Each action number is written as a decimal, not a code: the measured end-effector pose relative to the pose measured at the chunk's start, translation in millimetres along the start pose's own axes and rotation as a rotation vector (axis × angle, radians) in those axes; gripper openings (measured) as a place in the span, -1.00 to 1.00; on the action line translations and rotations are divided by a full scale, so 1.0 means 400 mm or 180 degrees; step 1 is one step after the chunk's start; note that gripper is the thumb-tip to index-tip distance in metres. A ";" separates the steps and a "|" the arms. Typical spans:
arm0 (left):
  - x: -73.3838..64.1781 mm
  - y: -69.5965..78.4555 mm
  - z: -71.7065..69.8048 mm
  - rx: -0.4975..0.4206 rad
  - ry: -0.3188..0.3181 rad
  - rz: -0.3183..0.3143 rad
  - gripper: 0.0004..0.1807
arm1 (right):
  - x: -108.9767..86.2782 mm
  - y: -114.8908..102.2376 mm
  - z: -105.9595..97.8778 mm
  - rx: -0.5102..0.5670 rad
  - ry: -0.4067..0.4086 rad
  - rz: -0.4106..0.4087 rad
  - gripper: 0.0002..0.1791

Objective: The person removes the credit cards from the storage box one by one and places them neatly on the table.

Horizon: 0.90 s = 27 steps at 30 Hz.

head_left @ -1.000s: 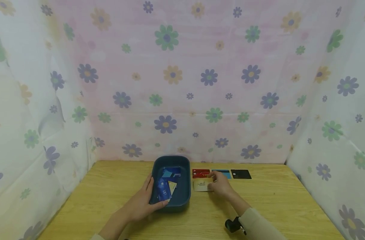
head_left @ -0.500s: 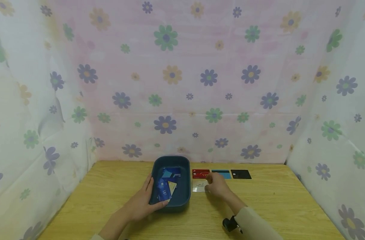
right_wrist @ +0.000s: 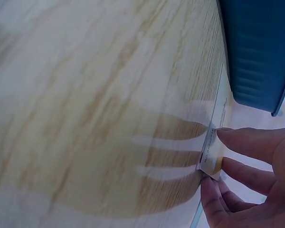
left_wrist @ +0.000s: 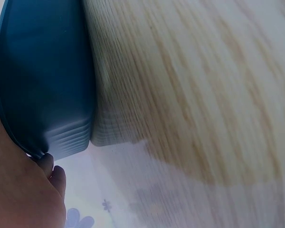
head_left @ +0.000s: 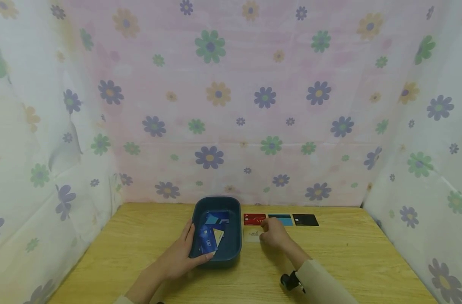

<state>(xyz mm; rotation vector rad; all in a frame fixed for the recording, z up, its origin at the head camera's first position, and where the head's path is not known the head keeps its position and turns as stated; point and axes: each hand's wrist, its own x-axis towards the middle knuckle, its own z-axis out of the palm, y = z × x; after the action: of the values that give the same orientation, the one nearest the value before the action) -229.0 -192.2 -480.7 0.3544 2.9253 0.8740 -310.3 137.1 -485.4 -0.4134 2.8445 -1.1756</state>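
A white card (head_left: 252,234) lies on the table, just beside the right wall of a dark blue box (head_left: 222,265); whether its left edge touches the box I cannot tell. The right hand (head_left: 277,234) pinches this card at its right end, thumb and fingers drawn together there, and its knuckles hide that end from the head view.

The left hand (head_left: 179,256) grips the box at its near left corner, its thumb over the near rim and its other fingers along the left side.

In the box are at least 3 cards: a blue card (head_left: 215,218) at the far end, and nearer a blue VIP card (head_left: 207,241) with a cream card (head_left: 218,234) showing as a small triangle beside it.

Behind the white card, 3 cards lie flat in a row: a red card (head_left: 253,219), a light blue card (head_left: 284,220) with a dark stripe and a black card (head_left: 306,220). The right hand overlaps the nearer part of the row in the head view.

All rest on a wooden table (head_left: 341,257), with flowered cloth (head_left: 238,76) on 3 sides.
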 end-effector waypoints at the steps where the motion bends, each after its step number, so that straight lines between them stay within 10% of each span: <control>1: 0.000 0.000 0.000 -0.0002 -0.0001 0.0000 0.37 | -0.001 -0.001 -0.001 0.0002 -0.0007 -0.0002 -0.59; 27: 0.003 0.000 0.001 0.0007 -0.0011 0.0003 0.37 | -0.001 0.002 -0.007 -0.0067 -0.0021 -0.0167 -0.68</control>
<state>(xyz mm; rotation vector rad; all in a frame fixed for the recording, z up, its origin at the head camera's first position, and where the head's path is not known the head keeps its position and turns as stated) -229.9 -191.7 -481.0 0.3573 2.9234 0.8696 -310.4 139.7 -484.1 -0.4949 2.8595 -1.1513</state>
